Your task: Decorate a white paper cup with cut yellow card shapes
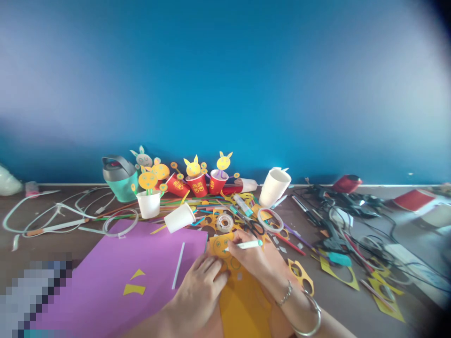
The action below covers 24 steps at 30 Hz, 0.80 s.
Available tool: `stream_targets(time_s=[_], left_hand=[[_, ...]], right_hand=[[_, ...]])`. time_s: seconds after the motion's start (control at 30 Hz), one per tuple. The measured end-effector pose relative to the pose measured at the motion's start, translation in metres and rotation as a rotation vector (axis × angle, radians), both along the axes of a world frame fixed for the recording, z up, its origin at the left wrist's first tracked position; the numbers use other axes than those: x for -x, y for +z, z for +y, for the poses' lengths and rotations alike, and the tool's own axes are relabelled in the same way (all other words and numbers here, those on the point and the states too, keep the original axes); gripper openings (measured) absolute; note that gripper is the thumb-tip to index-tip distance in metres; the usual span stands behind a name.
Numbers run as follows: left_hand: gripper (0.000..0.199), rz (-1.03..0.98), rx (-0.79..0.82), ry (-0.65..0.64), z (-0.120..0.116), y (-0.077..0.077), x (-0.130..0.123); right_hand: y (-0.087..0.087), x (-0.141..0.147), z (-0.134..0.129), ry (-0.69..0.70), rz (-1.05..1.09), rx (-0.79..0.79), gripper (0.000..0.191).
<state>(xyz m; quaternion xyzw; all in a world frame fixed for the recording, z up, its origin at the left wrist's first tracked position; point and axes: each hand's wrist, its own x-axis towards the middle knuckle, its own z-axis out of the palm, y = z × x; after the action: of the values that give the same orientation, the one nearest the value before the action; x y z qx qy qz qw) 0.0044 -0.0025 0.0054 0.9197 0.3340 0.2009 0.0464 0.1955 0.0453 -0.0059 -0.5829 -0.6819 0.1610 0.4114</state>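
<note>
A sheet of yellow-orange paper (243, 310) lies in front of me, with a round face drawn in green near its top edge. In my right hand (248, 256) is a slim white marker pen (249, 244) with a green end, its drawing tip close to the face. My left hand (202, 284) rests on the sheet's left edge, fingers lying flat and holding nothing. Just beyond the right hand are a roll of clear tape (224, 222) and dark-handled scissors (256, 228).
Purple paper (116, 263) with yellow scraps spreads to the left. Behind stand paper cups (148, 204) with yellow animal figures, a teal jug (121, 183) and a tilted white cup (275, 188). Tangled cables and a glue gun (334, 241) lie at right.
</note>
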Motion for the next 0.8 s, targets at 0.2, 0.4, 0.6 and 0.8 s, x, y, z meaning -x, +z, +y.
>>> stream_targets(time_s=[0.2,0.4,0.6,0.8], left_hand=[[0.032,-0.001,-0.001,-0.007,0.0006,0.0003,-0.0001],[0.03,-0.002,-0.011,-0.005,0.0014,-0.0033,0.0004],[0.03,-0.008,-0.014,0.002,0.0008,-0.0048,0.0002],[0.029,-0.017,-0.029,-0.011,0.0015,-0.0038,0.0001]], right_hand=[[-0.005,-0.0011,0.0008,0.017,0.021,0.018,0.017],[-0.0076,-0.0003,0.0017,0.018,0.049,0.062,0.016],[-0.0004,0.0008,-0.0013,0.043,0.099,0.097,0.018],[-0.0017,0.0013,-0.0001,0.027,0.124,0.124,0.016]])
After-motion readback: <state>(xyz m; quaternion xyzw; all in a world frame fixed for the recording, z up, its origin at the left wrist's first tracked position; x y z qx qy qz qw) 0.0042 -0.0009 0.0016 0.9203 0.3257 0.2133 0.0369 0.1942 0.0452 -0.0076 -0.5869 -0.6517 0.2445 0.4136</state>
